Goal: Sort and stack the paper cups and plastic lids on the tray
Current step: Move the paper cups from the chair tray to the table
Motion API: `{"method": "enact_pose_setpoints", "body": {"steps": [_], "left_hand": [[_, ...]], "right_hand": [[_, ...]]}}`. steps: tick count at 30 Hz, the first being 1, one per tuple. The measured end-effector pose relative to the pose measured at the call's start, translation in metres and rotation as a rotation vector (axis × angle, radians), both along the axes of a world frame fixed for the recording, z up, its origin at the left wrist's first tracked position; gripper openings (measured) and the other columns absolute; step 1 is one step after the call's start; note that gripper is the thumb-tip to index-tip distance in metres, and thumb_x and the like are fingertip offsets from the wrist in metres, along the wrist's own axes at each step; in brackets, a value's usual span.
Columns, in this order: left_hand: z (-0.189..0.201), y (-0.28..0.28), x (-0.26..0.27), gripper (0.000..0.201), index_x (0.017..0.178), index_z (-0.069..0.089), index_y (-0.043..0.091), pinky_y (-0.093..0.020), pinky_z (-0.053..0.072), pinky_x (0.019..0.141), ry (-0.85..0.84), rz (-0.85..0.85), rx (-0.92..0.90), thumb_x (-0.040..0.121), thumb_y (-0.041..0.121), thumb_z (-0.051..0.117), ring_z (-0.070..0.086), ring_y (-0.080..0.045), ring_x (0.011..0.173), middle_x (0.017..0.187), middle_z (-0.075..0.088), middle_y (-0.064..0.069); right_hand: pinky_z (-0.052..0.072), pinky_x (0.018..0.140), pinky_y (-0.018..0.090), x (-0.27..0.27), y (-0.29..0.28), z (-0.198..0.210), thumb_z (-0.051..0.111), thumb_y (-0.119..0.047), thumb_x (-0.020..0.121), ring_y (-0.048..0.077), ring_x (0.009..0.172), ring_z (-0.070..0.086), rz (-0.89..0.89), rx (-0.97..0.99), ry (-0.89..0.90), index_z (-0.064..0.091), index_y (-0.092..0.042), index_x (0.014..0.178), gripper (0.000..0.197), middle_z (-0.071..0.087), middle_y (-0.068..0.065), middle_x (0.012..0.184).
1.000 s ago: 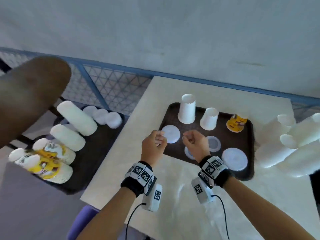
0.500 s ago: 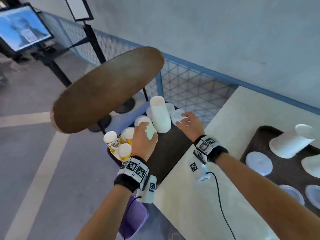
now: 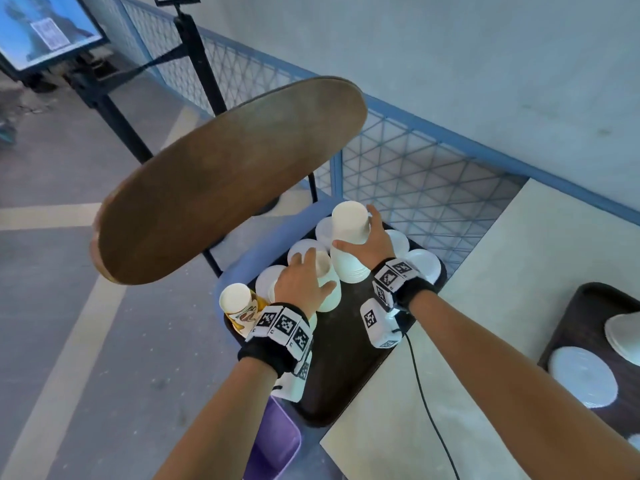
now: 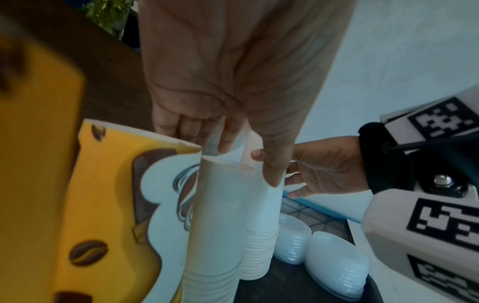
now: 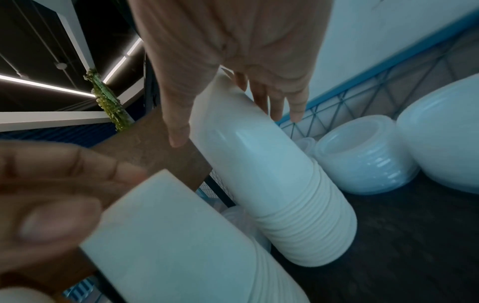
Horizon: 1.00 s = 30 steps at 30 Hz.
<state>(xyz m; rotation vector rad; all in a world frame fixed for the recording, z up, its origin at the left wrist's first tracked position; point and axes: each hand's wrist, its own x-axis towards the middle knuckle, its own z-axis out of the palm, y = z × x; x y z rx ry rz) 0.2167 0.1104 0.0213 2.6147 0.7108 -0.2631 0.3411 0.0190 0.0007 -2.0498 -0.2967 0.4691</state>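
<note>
Now | white cup stacks [image 3: 348, 247] ribbed, upright | hands: right [image 3: 372, 242] grips one, left [image 3: 303, 284] another

We wear black wristbands [image 3: 273, 351] with white tag blocks [image 3: 284, 325]; white camera unit [image 3: 377, 322], black cable [image 3: 424, 393], bare forearms.

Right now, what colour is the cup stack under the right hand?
Plain white; the cup stack under the right hand shows best in the right wrist view.

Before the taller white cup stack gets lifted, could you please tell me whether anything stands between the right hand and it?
Nothing visible does: the right hand grips the taller white cup stack, thumb on one side, fingers on the other.
</note>
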Motion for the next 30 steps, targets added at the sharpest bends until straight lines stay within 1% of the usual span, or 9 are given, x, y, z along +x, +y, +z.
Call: {"method": "enact_pose_setpoints", "body": {"steps": [5,11,16,20,22,24,27,28,30], "left_hand": [[-0.005,-0.002,0.011,0.057,0.139,0.030,0.015,-0.042,0.037,0.104,-0.020,-0.027,0.053,0.091,0.037,0.053,0.049,-0.032,0.120,0.134,0.045,-0.013],[-0.002,-0.012,0.017,0.051,0.134,0.039,0.014,-0.035,0.044,0.089,-0.061,-0.037,0.017,0.090,0.033,0.055,0.054,-0.029,0.112,0.126,0.050,-0.012],[0.002,-0.030,0.005,0.053,0.134,0.041,0.015,-0.036,0.041,0.093,-0.019,-0.132,0.002,0.088,0.034,0.057,0.053,-0.028,0.115,0.127,0.052,-0.010],[-0.003,-0.048,-0.014,0.055,0.137,0.038,0.016,-0.031,0.038,0.096,-0.044,-0.141,-0.044,0.088,0.030,0.058,0.050,-0.025,0.119,0.131,0.049,-0.009],[-0.011,-0.055,-0.024,0.063,0.142,0.032,0.018,-0.028,0.036,0.099,-0.127,-0.073,-0.133,0.086,0.026,0.061,0.048,-0.022,0.122,0.133,0.047,-0.008],[-0.023,-0.062,-0.034,0.077,0.145,0.022,0.019,-0.027,0.034,0.103,-0.247,0.073,-0.276,0.082,0.020,0.066,0.044,-0.022,0.126,0.137,0.045,-0.008],[-0.051,-0.072,-0.043,0.097,0.147,0.012,0.015,-0.037,0.021,0.117,-0.353,0.350,-0.435,0.074,0.018,0.075,0.026,-0.023,0.141,0.152,0.027,-0.008],[-0.061,-0.075,-0.044,0.101,0.147,0.011,0.013,-0.041,0.019,0.118,-0.366,0.414,-0.464,0.072,0.019,0.077,0.022,-0.023,0.143,0.154,0.023,-0.008],[-0.077,-0.080,-0.046,0.103,0.147,0.012,0.012,-0.039,0.016,0.119,-0.369,0.491,-0.507,0.070,0.020,0.079,0.019,-0.023,0.144,0.155,0.020,-0.007]], "right_hand": [[0.038,0.100,0.041,0.000,0.004,-0.006,0.076,-0.024,0.074,0.030,0.124,0.046,-0.011,-0.001,-0.008,0.027,-0.013,0.141,0.084,0.045,0.009,0.138],[0.039,0.101,0.037,-0.005,-0.018,-0.006,0.075,-0.026,0.074,0.027,0.123,0.046,0.054,-0.041,-0.026,0.028,-0.013,0.139,0.081,0.045,0.009,0.137],[0.038,0.099,0.034,-0.014,-0.058,-0.010,0.078,-0.026,0.071,0.026,0.122,0.047,0.049,-0.063,-0.066,0.033,-0.011,0.136,0.081,0.047,0.009,0.134],[0.040,0.102,0.038,-0.019,-0.080,-0.015,0.081,-0.025,0.066,0.024,0.121,0.048,0.079,-0.060,-0.059,0.037,-0.012,0.133,0.082,0.050,0.007,0.131],[0.041,0.102,0.043,-0.022,-0.086,-0.018,0.084,-0.026,0.062,0.024,0.119,0.049,0.087,-0.036,-0.057,0.040,-0.013,0.131,0.083,0.051,0.007,0.129],[0.042,0.102,0.044,-0.027,-0.088,-0.022,0.086,-0.025,0.058,0.024,0.117,0.049,0.074,-0.008,-0.074,0.040,-0.014,0.129,0.086,0.051,0.006,0.127],[0.040,0.104,0.043,-0.036,-0.088,-0.033,0.088,-0.026,0.053,0.023,0.121,0.046,0.021,-0.005,-0.047,0.034,-0.015,0.133,0.098,0.047,0.005,0.131],[0.039,0.104,0.044,-0.039,-0.088,-0.038,0.089,-0.029,0.051,0.023,0.122,0.046,-0.007,0.003,-0.019,0.033,-0.017,0.134,0.101,0.047,0.005,0.132],[0.040,0.105,0.044,-0.045,-0.087,-0.050,0.089,-0.031,0.049,0.021,0.123,0.047,-0.053,0.027,0.033,0.034,-0.019,0.133,0.101,0.048,0.003,0.133]]}}
